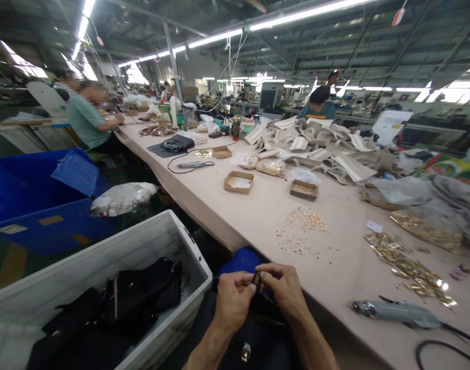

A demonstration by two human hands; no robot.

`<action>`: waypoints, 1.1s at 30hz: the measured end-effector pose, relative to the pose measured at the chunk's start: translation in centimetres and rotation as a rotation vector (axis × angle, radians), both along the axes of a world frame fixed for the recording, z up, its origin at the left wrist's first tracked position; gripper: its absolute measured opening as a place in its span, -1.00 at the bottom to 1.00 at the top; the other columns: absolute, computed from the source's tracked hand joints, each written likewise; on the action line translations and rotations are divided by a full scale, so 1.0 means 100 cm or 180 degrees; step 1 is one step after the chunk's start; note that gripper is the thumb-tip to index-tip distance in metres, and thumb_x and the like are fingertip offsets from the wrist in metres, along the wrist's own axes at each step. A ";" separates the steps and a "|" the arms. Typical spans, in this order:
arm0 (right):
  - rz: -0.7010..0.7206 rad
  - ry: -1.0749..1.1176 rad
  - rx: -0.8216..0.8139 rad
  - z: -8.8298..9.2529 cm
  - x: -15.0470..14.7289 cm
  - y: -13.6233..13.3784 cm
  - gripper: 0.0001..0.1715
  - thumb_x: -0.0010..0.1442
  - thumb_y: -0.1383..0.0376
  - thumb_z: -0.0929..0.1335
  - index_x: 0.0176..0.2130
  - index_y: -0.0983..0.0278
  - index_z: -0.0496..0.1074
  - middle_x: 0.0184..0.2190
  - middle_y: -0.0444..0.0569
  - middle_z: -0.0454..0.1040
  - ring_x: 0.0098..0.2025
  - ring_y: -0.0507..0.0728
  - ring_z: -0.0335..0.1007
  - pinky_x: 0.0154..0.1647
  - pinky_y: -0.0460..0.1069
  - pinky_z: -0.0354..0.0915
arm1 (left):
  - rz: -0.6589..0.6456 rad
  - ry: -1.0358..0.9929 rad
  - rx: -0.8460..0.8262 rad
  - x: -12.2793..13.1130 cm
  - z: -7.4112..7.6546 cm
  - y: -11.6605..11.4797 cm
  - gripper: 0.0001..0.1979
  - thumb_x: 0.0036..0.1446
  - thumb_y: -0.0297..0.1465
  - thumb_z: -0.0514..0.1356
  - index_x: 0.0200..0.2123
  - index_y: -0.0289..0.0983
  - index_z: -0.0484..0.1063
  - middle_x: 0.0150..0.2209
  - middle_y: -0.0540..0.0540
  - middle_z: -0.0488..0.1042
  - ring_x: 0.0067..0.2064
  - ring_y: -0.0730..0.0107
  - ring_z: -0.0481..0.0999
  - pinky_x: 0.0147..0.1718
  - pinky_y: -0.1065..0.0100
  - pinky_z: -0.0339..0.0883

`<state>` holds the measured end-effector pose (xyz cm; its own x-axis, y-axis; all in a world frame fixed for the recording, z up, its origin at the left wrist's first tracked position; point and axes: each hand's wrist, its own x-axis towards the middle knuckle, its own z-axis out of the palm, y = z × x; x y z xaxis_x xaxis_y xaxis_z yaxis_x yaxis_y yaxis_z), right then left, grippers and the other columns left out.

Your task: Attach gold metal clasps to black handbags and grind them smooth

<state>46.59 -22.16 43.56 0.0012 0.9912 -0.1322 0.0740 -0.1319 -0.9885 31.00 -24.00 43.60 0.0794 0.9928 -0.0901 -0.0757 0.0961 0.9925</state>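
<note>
One small dark clasp sits between two hands at the worktop's near edge. The left hand and right hand each have fingers pinched shut on it from opposite sides. Three trays and two drivers lie on the worktop, and one white bin stands to the left.

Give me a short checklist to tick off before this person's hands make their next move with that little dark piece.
1. Dark piece pinched between the fingers of both hands: ok, left hand and right hand both grip it.
2. Piece turned the right way: cannot tell, too small.
3. Black bag lying under the hands: ok.
4. Gold clasp on the bag in sight: ok.
5. Power tool lying on the table, right of the hands: ok, probably reachable.
6. Gold parts heaped on the table: ok.
</note>
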 end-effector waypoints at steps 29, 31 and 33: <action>-0.0062 -0.0197 0.0265 -0.003 -0.016 0.001 -0.80 0.10 0.18 0.49 -0.40 0.29 0.63 -0.53 -0.08 0.53 -0.49 0.05 0.32 -0.43 -0.06 0.22 | 0.0159 -0.0014 -0.0287 -0.005 -0.015 0.003 -0.75 0.02 -0.46 0.27 -0.22 -0.43 0.64 -0.50 -0.13 0.64 -0.53 0.36 0.55 -0.55 0.45 0.31; -0.0159 -0.0187 0.0292 0.000 -0.019 0.000 -0.82 0.10 0.21 0.48 -0.41 0.29 0.62 -0.53 -0.10 0.52 -0.47 0.05 0.33 -0.40 -0.06 0.23 | -0.0107 0.0174 -0.0167 -0.008 -0.015 0.001 -0.66 0.18 -0.32 0.24 -0.09 -0.44 0.62 -0.59 -0.07 0.58 -0.61 0.37 0.50 -0.57 0.42 0.31; -0.0244 -0.0139 0.0254 0.004 -0.022 0.000 -0.82 0.10 0.21 0.48 -0.41 0.29 0.62 -0.53 -0.10 0.52 -0.47 0.06 0.34 -0.40 -0.06 0.24 | -0.0215 0.0452 -0.0034 -0.012 -0.018 0.001 -0.60 0.25 -0.20 0.22 -0.05 -0.41 0.63 -0.68 -0.02 0.51 -0.63 0.31 0.49 -0.52 0.37 0.38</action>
